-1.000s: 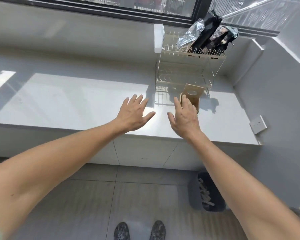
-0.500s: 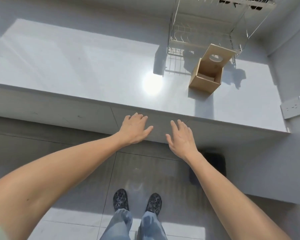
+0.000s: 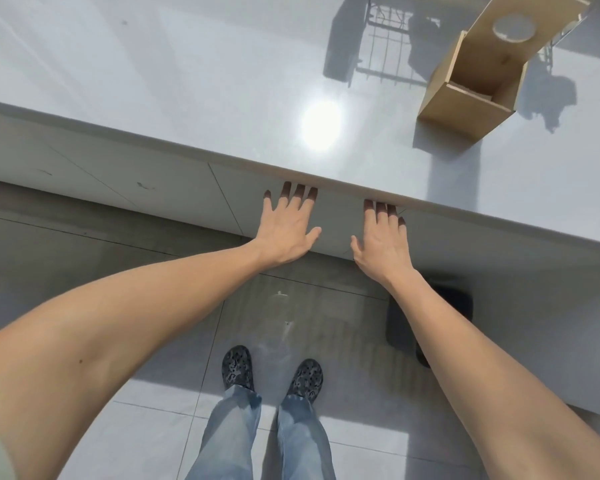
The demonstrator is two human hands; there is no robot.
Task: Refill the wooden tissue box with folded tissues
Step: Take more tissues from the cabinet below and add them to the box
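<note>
The wooden tissue box (image 3: 465, 112) stands on the white counter (image 3: 187, 81) at the upper right, its lid with a round hole (image 3: 520, 29) swung up and back. The inside of the box looks bare from here; no tissues show. My left hand (image 3: 286, 230) and my right hand (image 3: 381, 240) are stretched flat, fingers spread, in front of the cabinet face just below the counter's front edge. Their fingertips lie in the shadow under the edge. Neither hand holds anything. Both are well short of the box.
A wire rack (image 3: 388, 57) and its shadow sit behind the box at the top. A dark bin (image 3: 440, 313) stands on the tiled floor under my right forearm. My feet in dark shoes (image 3: 271, 374) are on the tiles below.
The view has tilted down and the counter has come closer. Both hands dropped from above the counter near the box to below its front edge, still flat and holding nothing.
</note>
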